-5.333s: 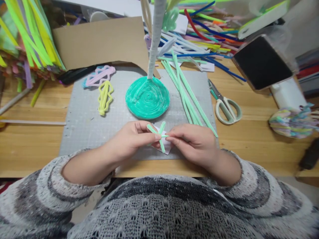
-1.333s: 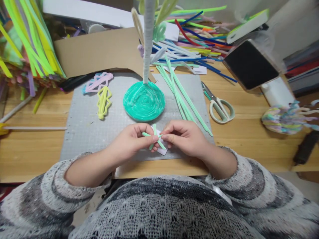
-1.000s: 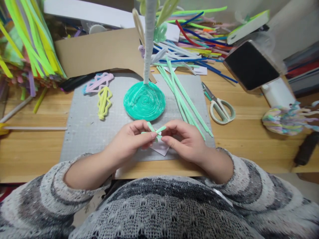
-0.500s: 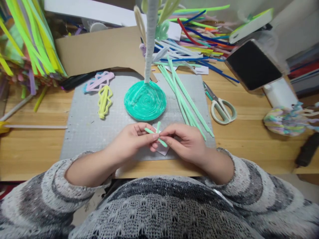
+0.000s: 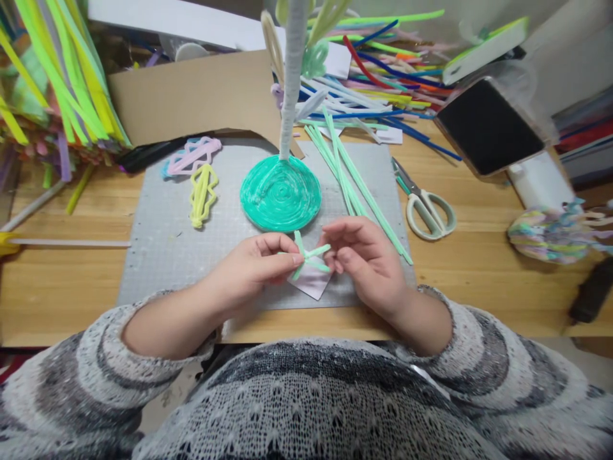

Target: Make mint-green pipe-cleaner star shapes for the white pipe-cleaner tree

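My left hand [image 5: 261, 263] pinches a small star-like piece of mint green pipe cleaner [image 5: 312, 256] near its centre, thumb on top. Several short arms of the piece spread out from the pinch. Just right of it is my right hand [image 5: 366, 262], its fingers bent and apart, with nothing visible held; its fingertips are close to the arms' ends. Under the piece lies a small white paper [image 5: 313, 283]. A round green coiled base [image 5: 280, 195] with a white wrapped stem [image 5: 290, 83] stands beyond my hands. Long mint green pipe cleaners [image 5: 366, 185] lie to its right.
Scissors [image 5: 428, 207] lie right of the grey cutting mat [image 5: 163, 255]. A yellow shape [image 5: 203, 195] and a pink shape [image 5: 194, 157] rest on its left part. A phone [image 5: 490, 126] is at the right; pipe cleaner heaps lie behind and at far left [image 5: 62, 76].
My right hand has let go of the green piece and moved slightly right, its fingers opening. The piece has turned in my left hand, and more of its arms show.
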The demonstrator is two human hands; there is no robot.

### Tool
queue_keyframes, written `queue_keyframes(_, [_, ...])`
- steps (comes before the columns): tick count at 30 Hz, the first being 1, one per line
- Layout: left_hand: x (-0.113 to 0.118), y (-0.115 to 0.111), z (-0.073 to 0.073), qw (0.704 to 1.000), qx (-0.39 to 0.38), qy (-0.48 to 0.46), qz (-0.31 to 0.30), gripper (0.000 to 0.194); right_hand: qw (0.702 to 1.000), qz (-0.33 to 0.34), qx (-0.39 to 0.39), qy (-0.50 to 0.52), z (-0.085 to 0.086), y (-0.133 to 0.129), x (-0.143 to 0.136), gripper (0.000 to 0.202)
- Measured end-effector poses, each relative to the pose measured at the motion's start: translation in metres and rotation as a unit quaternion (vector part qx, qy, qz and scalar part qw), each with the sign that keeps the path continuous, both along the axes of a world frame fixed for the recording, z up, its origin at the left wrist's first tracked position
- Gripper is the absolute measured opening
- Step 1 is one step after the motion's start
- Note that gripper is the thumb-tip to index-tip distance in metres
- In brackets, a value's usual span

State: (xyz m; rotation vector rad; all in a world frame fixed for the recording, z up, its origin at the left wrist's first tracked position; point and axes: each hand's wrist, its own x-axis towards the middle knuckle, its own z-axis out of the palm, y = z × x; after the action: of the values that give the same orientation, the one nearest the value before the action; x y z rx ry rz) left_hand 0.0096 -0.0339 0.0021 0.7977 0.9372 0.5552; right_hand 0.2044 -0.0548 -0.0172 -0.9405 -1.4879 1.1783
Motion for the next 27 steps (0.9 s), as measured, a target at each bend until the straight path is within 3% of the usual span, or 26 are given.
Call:
queue_keyframes(3, [0.001, 0.001, 0.0, 0.999, -0.032, -0.011, 0.025, 0.021, 0.995, -0.032, 0.084, -0.051, 0.002, 0.001, 0.002, 0.012])
queue_keyframes(7, [0.003, 0.0, 0.0, 0.996, -0.079, -0.048, 0.004, 0.018, 0.972, 0.002, 0.175, -0.159, 0.003, 0.005, 0.003, 0.013])
queue_keyframes(19, [0.002, -0.003, 0.005, 0.99, -0.067, -0.056, -0.114, 0.016, 0.97, 0.108, 0.169, -0.138, 0.002, 0.007, 0.004, 0.006])
queue_keyframes(22, [0.0, -0.002, 0.006, 0.994, -0.009, -0.004, -0.109, 0.012, 0.97, 0.117, 0.162, -0.14, 0.004, 0.008, 0.005, 0.005])
queue_keyframes(24, [-0.002, 0.0, 0.009, 0.991, 0.083, 0.05, -0.097, 0.011, 0.974, 0.112, 0.149, -0.132, 0.006, 0.008, 0.006, 0.004])
queue_keyframes(27, [-0.006, 0.001, 0.014, 0.946, 0.269, 0.135, -0.122, 0.011, 0.977, 0.109, 0.135, -0.122, 0.007, 0.009, 0.007, 0.003])
